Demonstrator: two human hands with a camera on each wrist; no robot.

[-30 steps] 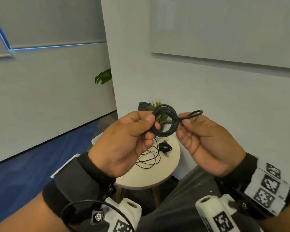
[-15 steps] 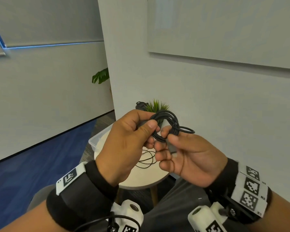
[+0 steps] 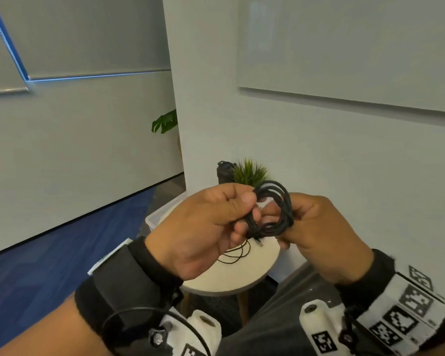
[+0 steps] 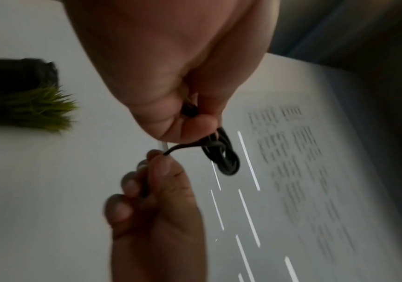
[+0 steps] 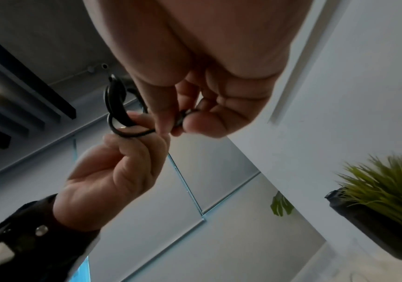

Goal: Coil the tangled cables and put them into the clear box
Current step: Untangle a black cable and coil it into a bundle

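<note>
Up against the white wall sits a small round side table (image 3: 231, 276), with a corner of the clear box (image 3: 156, 219) poking out behind the left hand, so the drop-off spot is close by. On the tabletop there's still a thin black cable (image 3: 235, 254) lying loose, plus a spiky green plant (image 3: 249, 173) in a dark pot at the back. Held up in front of all that, the left hand (image 3: 203, 227) has thumb and fingers clamped round one side of a black cable coil (image 3: 274, 213), and the right hand (image 3: 324, 235) is pinching the cable's tail (image 4: 183, 147) just beside the bundle; the left wrist view shows that bit running from the coil into the right fingertips (image 4: 158, 162). Looks to me like the wrap-and-tuck stage. My two cents: keep the left pinch firm so the loops don't spring apart, pull the tail snug around the middle rather than yanking, and tuck the plug end (image 3: 259, 243) through before letting go, otherwise it'll unravel in the box.
</note>
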